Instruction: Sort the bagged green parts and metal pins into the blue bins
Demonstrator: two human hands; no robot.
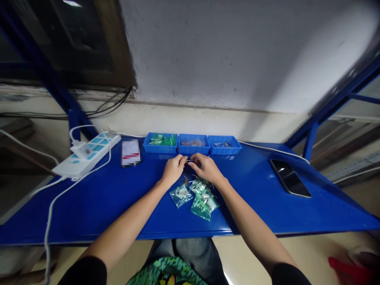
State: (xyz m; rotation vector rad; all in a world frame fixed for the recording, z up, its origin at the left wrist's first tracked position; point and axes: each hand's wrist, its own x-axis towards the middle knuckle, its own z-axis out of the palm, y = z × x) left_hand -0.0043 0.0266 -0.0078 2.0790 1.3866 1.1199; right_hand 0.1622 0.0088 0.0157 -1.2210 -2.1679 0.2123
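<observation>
My left hand (172, 171) and my right hand (207, 169) meet over the middle of the blue table, fingers pinched. Between their fingertips runs a thin dark metal rod (190, 160), gripped at its two ends. Just below the hands lie a small clear bag (181, 194) with white and metal pieces and a green-tinted bag (204, 204). Loose thin metal pieces lie around the green bag's upper end, partly under my right hand. Two small brass-coloured pieces (186, 180) are beside the clear bag.
Behind the hands stand a blue bin of green packets (160, 149), a bin of clear bags (193, 150) and a bin of metal rods (225, 151). A power strip (89, 154) with cables and a blurred card (130, 152) are left. A phone (290, 178) lies right.
</observation>
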